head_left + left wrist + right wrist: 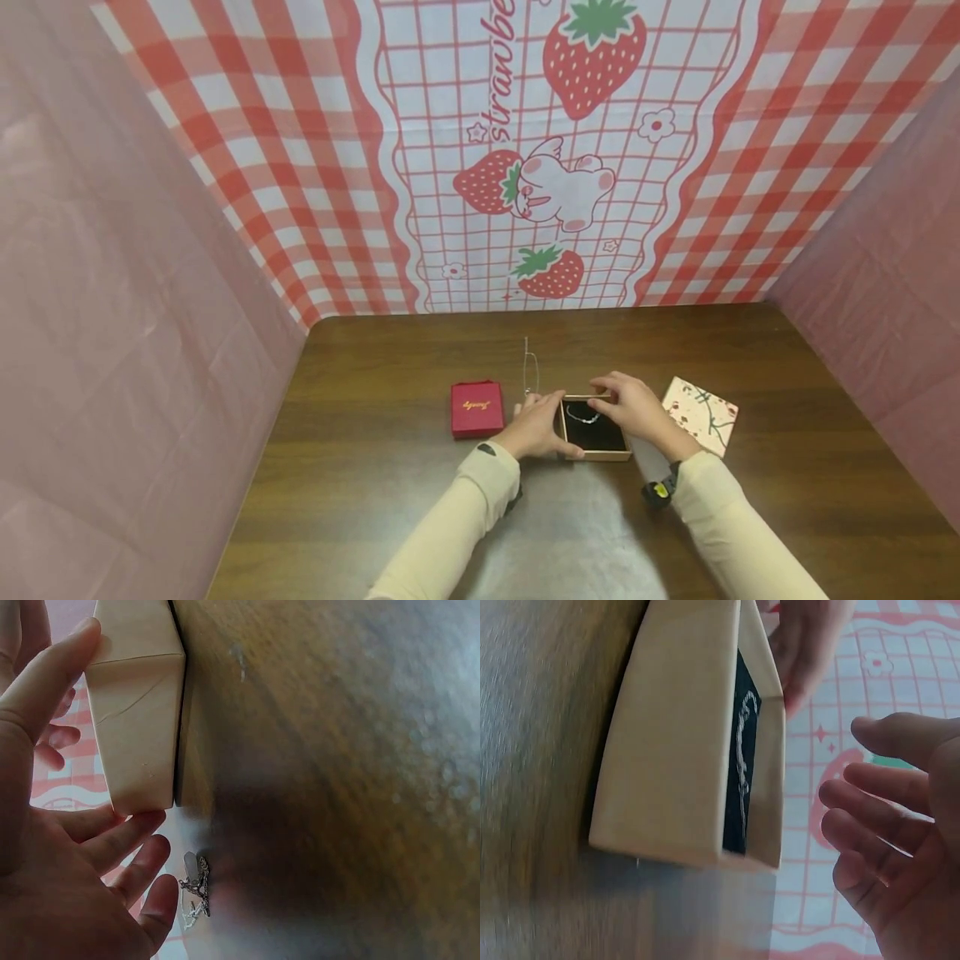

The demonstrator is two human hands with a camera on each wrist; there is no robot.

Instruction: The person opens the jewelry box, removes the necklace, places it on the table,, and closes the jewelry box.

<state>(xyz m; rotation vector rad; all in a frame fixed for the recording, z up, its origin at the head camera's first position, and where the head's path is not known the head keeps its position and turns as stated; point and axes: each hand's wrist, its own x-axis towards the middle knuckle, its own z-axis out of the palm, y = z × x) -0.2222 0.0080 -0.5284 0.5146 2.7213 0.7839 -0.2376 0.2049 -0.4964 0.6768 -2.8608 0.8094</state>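
Observation:
A small open cardboard box (pixel 606 456) with a black lining (pixel 596 437) stands on the table. Inside it lies a thin silver chain (pixel 741 746), curved across the lining. My left hand (pixel 534 425) grips the box's left side, thumb at the near corner and fingertips at the far one. Over the box's right part hovers my right hand (pixel 636 408); the right wrist view shows its fingers loosely bent, apart from the box and holding nothing. Beyond my left fingers lies a silver necklace (pixel 531 367) with a pale pendant (pixel 191 864).
A red gift box (pixel 477 408) with gold lettering sits to the left. On the right lies a cream, flower-patterned lid (pixel 701 415), tilted and partly behind my right wrist. A checked strawberry cloth (pixel 525 167) hangs behind the wooden table (pixel 360 500).

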